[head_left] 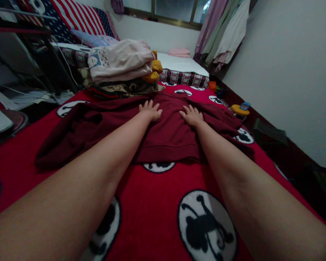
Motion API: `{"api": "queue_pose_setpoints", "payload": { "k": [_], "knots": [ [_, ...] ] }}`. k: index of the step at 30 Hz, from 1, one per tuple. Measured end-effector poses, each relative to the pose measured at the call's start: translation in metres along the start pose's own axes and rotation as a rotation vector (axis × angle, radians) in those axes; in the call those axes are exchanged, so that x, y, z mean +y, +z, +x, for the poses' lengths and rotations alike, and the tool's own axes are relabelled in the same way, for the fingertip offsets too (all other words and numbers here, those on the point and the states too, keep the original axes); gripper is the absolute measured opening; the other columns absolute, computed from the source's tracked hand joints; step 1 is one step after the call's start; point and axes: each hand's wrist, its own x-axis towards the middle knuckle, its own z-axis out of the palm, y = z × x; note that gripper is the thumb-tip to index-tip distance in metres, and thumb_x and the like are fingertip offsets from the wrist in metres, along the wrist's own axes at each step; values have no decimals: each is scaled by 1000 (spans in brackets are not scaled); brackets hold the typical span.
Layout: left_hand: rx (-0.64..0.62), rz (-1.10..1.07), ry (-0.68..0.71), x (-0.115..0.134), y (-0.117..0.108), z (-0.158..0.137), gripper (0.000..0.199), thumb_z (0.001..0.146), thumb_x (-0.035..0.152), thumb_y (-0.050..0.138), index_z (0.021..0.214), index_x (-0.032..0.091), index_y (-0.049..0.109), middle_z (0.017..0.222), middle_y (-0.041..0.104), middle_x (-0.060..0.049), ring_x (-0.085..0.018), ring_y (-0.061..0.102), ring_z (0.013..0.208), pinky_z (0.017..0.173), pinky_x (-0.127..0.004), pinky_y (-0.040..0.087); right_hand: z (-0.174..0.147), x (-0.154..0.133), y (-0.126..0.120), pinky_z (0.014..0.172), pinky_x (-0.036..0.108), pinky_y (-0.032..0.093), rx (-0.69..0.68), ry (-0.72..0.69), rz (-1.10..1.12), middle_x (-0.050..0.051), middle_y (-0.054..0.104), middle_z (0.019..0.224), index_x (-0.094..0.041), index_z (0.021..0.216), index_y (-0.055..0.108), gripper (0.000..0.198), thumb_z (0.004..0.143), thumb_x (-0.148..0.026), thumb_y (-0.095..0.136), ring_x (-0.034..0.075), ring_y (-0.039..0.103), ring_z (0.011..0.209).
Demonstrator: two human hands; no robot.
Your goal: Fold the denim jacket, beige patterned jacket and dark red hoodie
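A maroon sweatshirt (170, 134) lies spread on the red blanket (149, 206), its ribbed hem toward me and its sleeves out to both sides. Flat on the left part of its body rests my left hand (151, 110), fingers spread. My right hand (192, 115) presses on the right part of the cloth, fingers also apart. Neither hand grips the fabric. Some creases run across the sweatshirt between and around the hands, and the left sleeve is bunched.
Just beyond the sweatshirt stands a pile of folded clothes (122, 61), a pale top uppermost. A white-topped mattress (179, 65) lies behind it. On the right, a yellow stool (240, 110) stands near the wall. A dark table (21, 32) is at the left.
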Motion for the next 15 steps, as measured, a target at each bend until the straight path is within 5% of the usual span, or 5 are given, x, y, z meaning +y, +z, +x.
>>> {"api": "queue_pose_setpoints", "payload": {
  "k": [8, 15],
  "knots": [
    [-205, 76, 69, -23, -14, -10, 67, 94, 53, 32, 154, 31, 13, 163, 2, -7, -36, 3, 147, 116, -57, 13, -30, 13, -5, 116, 60, 8, -84, -72, 6, 5, 14, 162, -28, 153, 25, 71, 93, -63, 33, 34, 9, 148],
    [-144, 9, 42, -25, -8, -30, 62, 94, 46, 28, 154, 35, 16, 163, -1, -2, -30, -3, 149, 113, -65, 7, -51, 18, -1, 118, 52, 17, -18, -96, -22, 4, 20, 161, -26, 152, 29, 67, 94, -60, 33, 31, 15, 148]
  ]
}}
